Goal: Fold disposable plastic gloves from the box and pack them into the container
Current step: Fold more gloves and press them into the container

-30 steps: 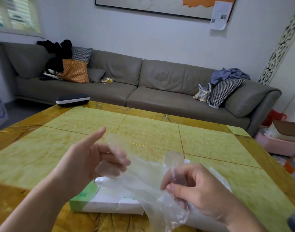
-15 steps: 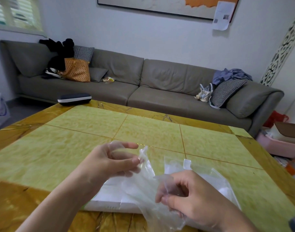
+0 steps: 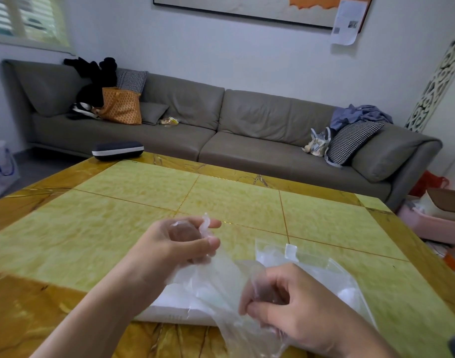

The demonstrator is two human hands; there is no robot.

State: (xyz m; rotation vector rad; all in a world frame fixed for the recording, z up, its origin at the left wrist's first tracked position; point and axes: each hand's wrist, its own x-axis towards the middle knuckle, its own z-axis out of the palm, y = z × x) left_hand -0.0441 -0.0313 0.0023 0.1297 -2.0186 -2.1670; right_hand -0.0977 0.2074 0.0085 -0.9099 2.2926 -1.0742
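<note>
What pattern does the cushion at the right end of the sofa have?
Black-and-white houndstooth check, seen in the head view.

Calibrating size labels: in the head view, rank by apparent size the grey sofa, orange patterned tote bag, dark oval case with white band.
1. Grey sofa
2. Orange patterned tote bag
3. Dark oval case with white band, though nearer the camera, so unsure.

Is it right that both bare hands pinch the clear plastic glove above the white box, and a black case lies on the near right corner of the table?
Only the case's place is wrong. The head view shows the black case at the far left corner.
</note>
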